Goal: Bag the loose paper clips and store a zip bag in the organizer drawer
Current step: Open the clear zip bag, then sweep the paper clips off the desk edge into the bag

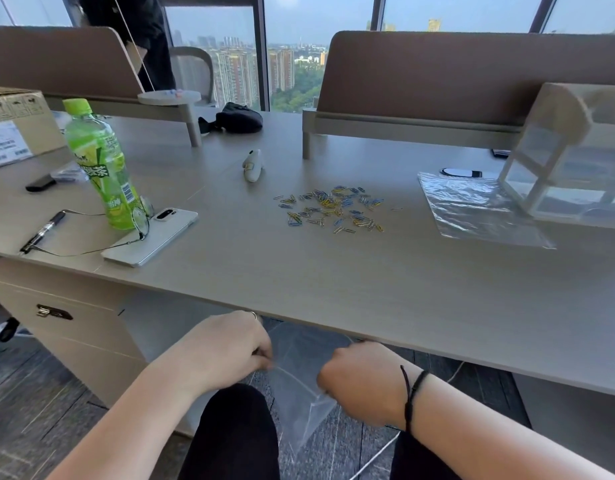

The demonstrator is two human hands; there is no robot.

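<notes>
Clear plastic is showing between the two hands: a see-through zip bag (pixel 299 393) is hanging down below the front edge of the desk (pixel 333 271), over the person's lap. The left hand (pixel 226 351) is pinching one side of the bag's top, and the right hand (pixel 361 379) is pinching the other side. I cannot tell if anything is sitting inside this bag.

Up on the desk, the paper clips (pixel 333 209) are lying loose in one spread-out pile, too many to count. They are looking blue, yellow and silver. One more zip bag (pixel 479 209) is lying flat to the right of the pile, so two bags are showing. One see-through organizer (pixel 569 161) is standing tilted on that flat bag's far corner. What its drawers are holding is too blurry to tell.
</notes>
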